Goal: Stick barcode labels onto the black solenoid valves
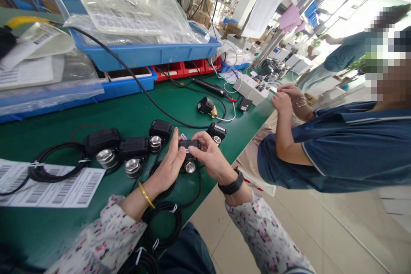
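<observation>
At the far left a white sheet of printed barcode labels [64, 188] lies on the green bench mat [128, 111], with a coiled black cable [48, 167] resting across its upper edge. Just beside it stands a row of three black box-shaped units with silver metal fittings [133, 150], set side by side.

Next comes the left hand [167, 167] (the one with the gold bangle), its fingers closed against the left end of a small black plastic unit [190, 144]. The unit is held just above the mat near the front edge of the bench, its round metal fitting pointing down and its thin black lead trailing towards the person. The right hand [208, 156], with a black wristband, pinches the unit's right end between thumb and fingers, so both hands are clamped on it.

The unit looks rigid and compact, probably bottom-heavy from the metal fitting. The flat sides of the plastic housing seem the sure place to hold, rather than the lead, which would let it swing.

Further right, well apart, a co-worker in a dark blue shirt [337, 150] holds both hands up by the bench edge.
</observation>
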`<state>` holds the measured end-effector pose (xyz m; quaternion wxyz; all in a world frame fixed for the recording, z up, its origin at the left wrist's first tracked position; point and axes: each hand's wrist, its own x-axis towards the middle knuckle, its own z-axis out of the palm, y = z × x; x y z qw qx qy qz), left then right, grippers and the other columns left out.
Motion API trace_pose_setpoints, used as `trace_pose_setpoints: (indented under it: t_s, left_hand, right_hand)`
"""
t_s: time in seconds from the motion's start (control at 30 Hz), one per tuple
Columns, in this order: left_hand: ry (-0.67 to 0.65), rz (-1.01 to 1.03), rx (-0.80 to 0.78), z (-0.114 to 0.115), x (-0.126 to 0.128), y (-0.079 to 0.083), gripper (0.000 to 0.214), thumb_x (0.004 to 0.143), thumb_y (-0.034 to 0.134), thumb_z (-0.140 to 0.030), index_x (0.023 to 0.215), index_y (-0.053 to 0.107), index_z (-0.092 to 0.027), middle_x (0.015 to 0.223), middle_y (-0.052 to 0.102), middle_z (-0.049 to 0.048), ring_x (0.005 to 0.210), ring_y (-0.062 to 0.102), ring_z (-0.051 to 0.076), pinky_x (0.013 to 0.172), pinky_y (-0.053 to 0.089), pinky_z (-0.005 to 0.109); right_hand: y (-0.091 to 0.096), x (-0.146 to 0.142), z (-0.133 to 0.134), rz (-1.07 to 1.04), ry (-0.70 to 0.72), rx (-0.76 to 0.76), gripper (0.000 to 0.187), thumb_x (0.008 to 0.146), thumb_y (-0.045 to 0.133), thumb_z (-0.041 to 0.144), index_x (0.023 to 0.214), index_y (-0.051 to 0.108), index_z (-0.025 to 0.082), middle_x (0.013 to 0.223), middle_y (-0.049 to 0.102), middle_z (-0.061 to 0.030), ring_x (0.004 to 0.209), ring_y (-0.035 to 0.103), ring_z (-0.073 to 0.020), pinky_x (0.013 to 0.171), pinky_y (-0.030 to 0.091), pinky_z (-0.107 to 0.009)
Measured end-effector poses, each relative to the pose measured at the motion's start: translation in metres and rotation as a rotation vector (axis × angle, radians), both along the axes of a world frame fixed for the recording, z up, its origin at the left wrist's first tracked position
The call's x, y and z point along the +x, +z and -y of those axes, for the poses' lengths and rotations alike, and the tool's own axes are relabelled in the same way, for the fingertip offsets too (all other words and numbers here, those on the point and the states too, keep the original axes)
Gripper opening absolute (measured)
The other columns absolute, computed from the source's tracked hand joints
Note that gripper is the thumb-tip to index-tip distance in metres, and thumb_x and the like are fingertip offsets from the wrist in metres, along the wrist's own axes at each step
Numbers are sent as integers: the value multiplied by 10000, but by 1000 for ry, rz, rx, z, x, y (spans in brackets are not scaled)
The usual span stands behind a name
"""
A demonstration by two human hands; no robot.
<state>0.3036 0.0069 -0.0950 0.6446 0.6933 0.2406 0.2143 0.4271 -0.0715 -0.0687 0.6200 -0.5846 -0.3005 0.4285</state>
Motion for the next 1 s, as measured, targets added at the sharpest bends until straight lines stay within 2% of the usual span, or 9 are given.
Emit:
trace_pose_setpoints:
  t_s: [0.1,0.2,0.33,0.43,0.63,0.8,1.0]
  left_hand:
    - [34,-1,24,0,3,-2,713,921,296,-518,1462,60,-117,1491,216,150,1381,208,226,1143,138,386]
    - [98,-17,83,0,7,-5,710,900,371,-514,1444,154,-114,1454,287,157,1349,271,244,1131,171,411]
    - [117,-24,74,-2,8,-10,664,893,395,-511,1416,244,-132,1358,409,143,1282,366,246,1103,229,417]
    - [120,-24,61,-3,7,-12,672,900,381,-513,1422,228,-119,1329,432,147,1246,403,244,1084,262,415]
    - [126,-24,63,-2,7,-15,700,902,357,-543,1439,206,-120,1379,403,147,1279,373,243,1103,228,415]
    - [106,15,17,0,4,-12,707,906,282,-586,1455,174,-154,1458,321,124,1349,284,229,1137,159,403]
    - [78,10,-110,0,3,-13,771,867,178,-675,1463,144,-187,1485,268,115,1346,289,263,1112,238,434]
  right_hand:
    - [-2,-2,-2,12,-38,3,367,662,754,374,903,518,231,804,571,27,681,517,-126,605,419,-226]
    - [-3,0,0,-46,-53,-13,386,655,762,428,915,558,228,816,586,8,710,540,-142,610,440,-235]
    - [-4,4,8,-270,-2,-4,437,774,600,581,1020,604,220,953,613,-48,827,577,-178,698,478,-285]
    - [-5,5,14,-333,-3,37,435,792,598,556,1077,601,228,1003,618,-50,868,585,-178,739,479,-285]
    - [-6,-1,11,-277,-28,78,354,726,727,382,1026,607,237,935,621,-11,788,574,-138,652,456,-223]
    - [-1,-3,9,-183,-58,66,334,678,758,350,940,594,224,853,608,3,732,559,-135,619,435,-229]
    - [-6,-4,6,-79,-101,67,362,661,762,359,912,549,208,821,605,2,693,534,-123,588,398,-220]
